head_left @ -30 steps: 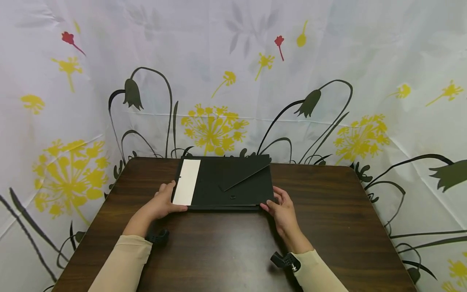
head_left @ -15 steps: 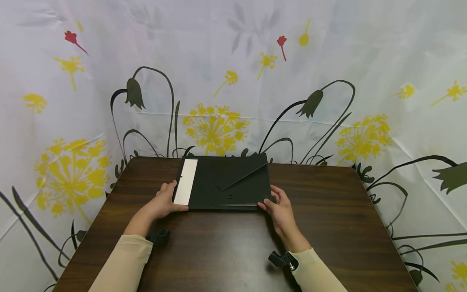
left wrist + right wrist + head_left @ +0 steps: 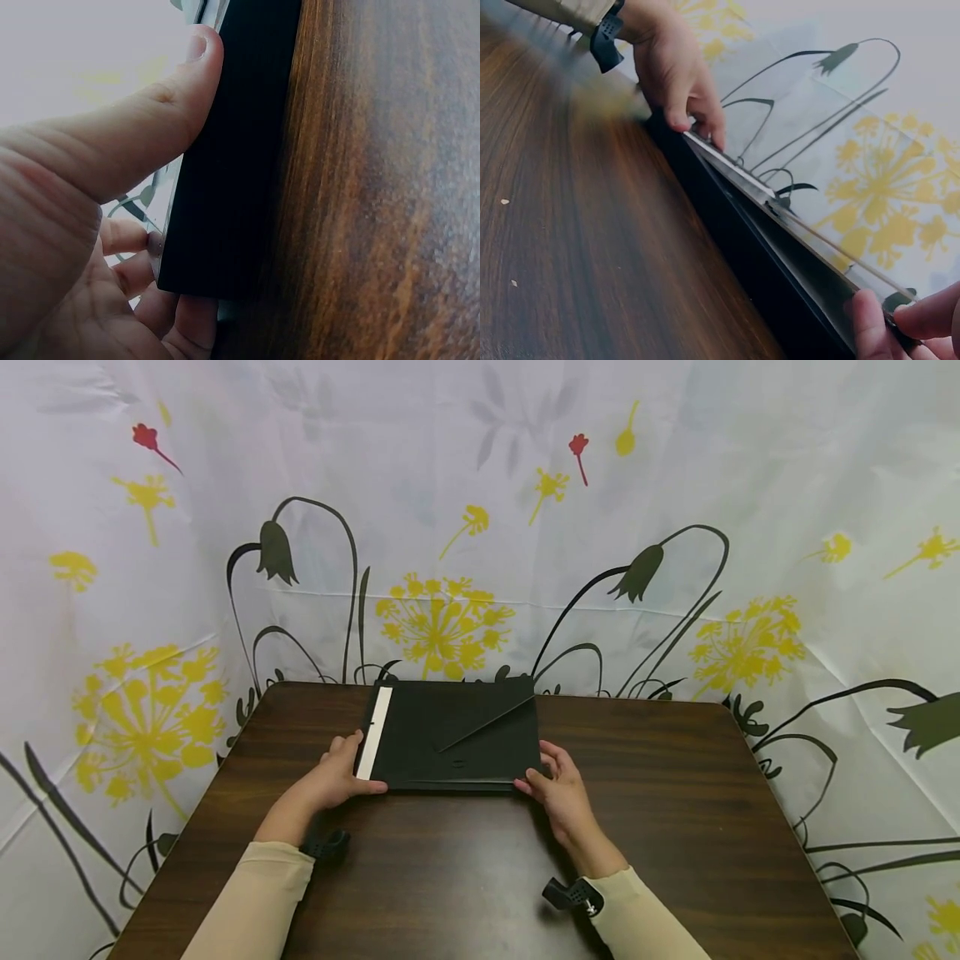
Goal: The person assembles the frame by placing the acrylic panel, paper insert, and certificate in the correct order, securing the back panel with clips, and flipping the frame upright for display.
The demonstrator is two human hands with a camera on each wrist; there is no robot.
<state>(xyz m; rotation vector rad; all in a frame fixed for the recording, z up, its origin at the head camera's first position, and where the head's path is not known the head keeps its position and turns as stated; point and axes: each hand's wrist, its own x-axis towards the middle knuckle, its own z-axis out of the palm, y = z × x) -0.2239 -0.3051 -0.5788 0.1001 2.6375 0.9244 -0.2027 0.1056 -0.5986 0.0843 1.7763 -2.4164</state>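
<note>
A flat black box (image 3: 450,789) lies on the wooden table with a black envelope-like folder (image 3: 420,718) over it, marked by a slanting flap line. Along the left end shows a narrow white strip (image 3: 375,735). My left hand (image 3: 336,772) grips the box's front left corner, thumb along the front edge and fingers round the side. My right hand (image 3: 564,802) pinches the folder's front right corner between thumb and fingers. In the right wrist view, the folder's right end is raised, leaving a wedge-shaped gap above the box wall (image 3: 727,232).
The brown wooden table (image 3: 675,827) extends to both sides and in front of the box. Behind it hangs a white curtain (image 3: 450,468) printed with flowers. Each wrist wears a black strap-on camera, such as the right wrist camera (image 3: 572,896).
My right hand and the folder have slid left, and the white strip has become narrower. My left hand keeps its hold on the box corner.
</note>
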